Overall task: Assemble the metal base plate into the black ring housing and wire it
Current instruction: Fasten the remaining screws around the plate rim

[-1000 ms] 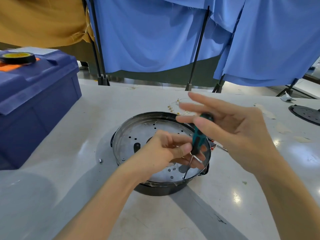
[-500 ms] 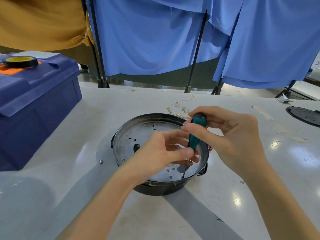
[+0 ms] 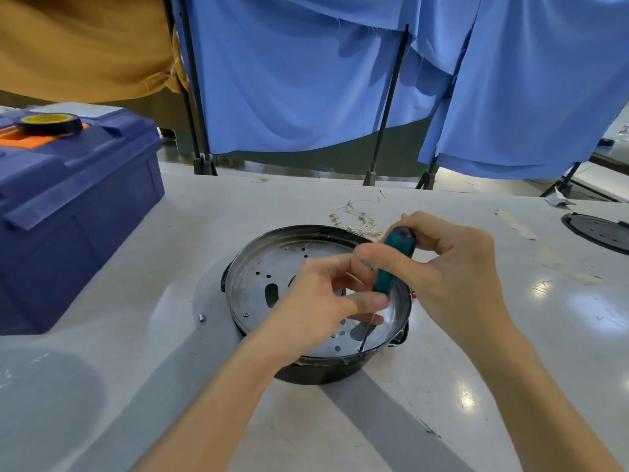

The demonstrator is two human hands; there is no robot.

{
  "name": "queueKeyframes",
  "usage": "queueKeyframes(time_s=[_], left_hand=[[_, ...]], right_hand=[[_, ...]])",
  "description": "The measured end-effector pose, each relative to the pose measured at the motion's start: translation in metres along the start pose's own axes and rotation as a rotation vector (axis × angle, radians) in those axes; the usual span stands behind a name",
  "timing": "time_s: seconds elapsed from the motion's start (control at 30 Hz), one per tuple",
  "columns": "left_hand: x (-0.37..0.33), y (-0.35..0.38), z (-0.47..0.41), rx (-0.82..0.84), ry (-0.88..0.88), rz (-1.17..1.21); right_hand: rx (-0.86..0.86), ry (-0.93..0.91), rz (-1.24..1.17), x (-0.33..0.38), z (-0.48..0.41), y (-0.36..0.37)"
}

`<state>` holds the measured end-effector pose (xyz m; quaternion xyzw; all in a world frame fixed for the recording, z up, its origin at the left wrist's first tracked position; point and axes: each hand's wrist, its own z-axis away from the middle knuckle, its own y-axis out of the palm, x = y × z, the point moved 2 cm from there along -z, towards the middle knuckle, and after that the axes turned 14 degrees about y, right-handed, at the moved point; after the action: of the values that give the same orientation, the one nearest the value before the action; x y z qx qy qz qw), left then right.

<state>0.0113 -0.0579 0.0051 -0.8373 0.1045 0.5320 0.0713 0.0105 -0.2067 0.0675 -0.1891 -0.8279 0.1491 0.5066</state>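
Base plate (image 3: 272, 267) seated inside black ring housing (image 3: 323, 373); right grip (image 3: 452, 267), left grip (image 3: 316, 298) both holding screwdriver (image 3: 394, 253).

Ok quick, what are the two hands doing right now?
Left hand: closed, pinching the screwdriver low on its handle.
Right hand: closed, gripping the top of the screwdriver's teal handle.

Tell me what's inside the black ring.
A holed metal plate sits inside, with a screwdriver standing on it near the front rim. The left hand covers its middle, hiding that part.
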Motion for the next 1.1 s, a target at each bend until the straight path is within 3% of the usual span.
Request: queueKeyframes(time_s=[0.13, 0.27, 0.37, 0.43, 0.5, 0.57, 0.7, 0.8, 0.97, 1.1], left_hand=[[0.0, -0.005, 0.001, 0.025, -0.043, 0.047], [-0.004, -0.009, 0.001, 0.122, -0.104, -0.019], [-0.007, -0.025, -0.006, 0.053, -0.05, -0.382], [-0.005, -0.042, -0.013, -0.029, -0.007, -0.78], [0.002, -0.058, -0.02, 0.015, -0.044, -1.169], [0.015, -0.072, -0.025, 0.156, -0.136, -1.371], [0.033, -0.086, -0.031, 0.312, -0.222, -1.392], [0.032, -0.089, -0.042, 0.211, -0.314, -1.305], [0.025, -0.097, -0.05, 0.178, -0.313, -1.563], [0.018, -0.099, -0.038, 0.083, -0.328, -1.631]], right_hand=[[0.319, 0.034, -0.256, -0.004, -0.001, -0.003], [0.165, 0.037, -0.224, -0.005, -0.002, 0.001], [0.123, 0.025, -0.199, -0.005, -0.003, 0.002], [0.137, 0.036, -0.216, -0.006, -0.001, 0.002], [0.176, 0.04, -0.25, -0.007, 0.002, 0.003], [0.23, 0.044, -0.28, -0.006, 0.004, 0.004], [0.294, 0.064, -0.292, -0.006, 0.006, 0.009], [0.312, 0.067, -0.289, -0.007, 0.005, 0.011], [0.33, 0.07, -0.277, -0.009, 0.002, 0.012], [0.336, 0.08, -0.269, -0.011, 0.0, 0.007]])
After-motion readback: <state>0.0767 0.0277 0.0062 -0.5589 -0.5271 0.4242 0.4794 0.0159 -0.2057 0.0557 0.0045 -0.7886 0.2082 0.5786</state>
